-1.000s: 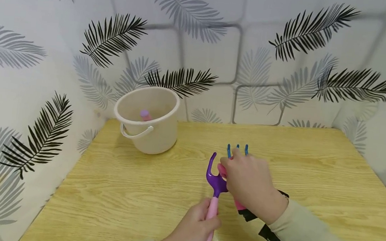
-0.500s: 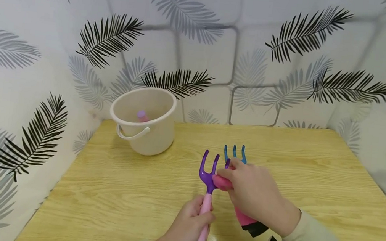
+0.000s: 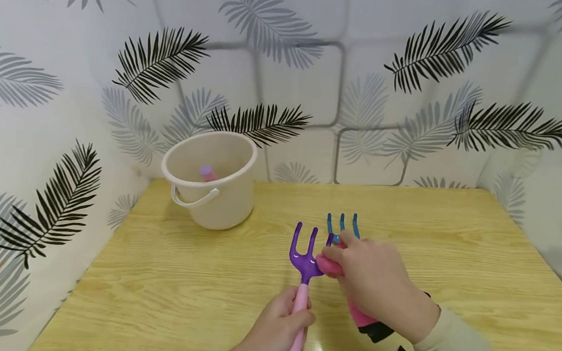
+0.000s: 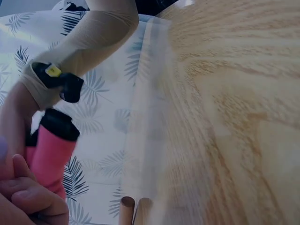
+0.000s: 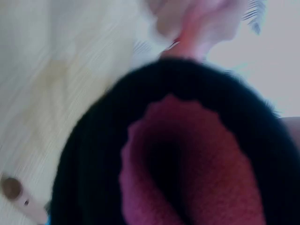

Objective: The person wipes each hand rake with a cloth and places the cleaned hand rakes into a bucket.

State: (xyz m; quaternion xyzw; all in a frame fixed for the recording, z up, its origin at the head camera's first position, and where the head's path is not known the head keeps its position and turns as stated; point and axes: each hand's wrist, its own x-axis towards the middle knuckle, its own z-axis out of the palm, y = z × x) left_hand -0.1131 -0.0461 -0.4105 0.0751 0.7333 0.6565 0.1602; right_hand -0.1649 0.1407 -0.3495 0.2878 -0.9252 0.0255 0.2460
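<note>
My left hand (image 3: 272, 331) grips the pink handle of a small purple garden fork (image 3: 303, 262), its tines pointing away from me. A pink glove with a black cuff (image 3: 360, 315) is held in my right hand (image 3: 375, 275), bunched up against the fork's head and covering part of its right tine. In the left wrist view the glove (image 4: 54, 150) hangs cuff-up beside my curled fingers. The right wrist view looks into the glove's open cuff (image 5: 187, 164). Just beyond my right hand lies a blue three-tined garden fork (image 3: 336, 238), its handle mostly hidden in the head view.
A cream bucket (image 3: 228, 204) with a white handle stands at the table's back left, a pink-handled tool (image 3: 207, 173) inside it. The wood-grain table (image 3: 176, 278) meets a leaf-patterned wall covering. A wooden handle end (image 5: 13, 187) shows low in the right wrist view.
My right hand and the glove have shifted slightly right and down, uncovering more of the purple fork's tines. The fork has turned and moved a little left in my left hand.
</note>
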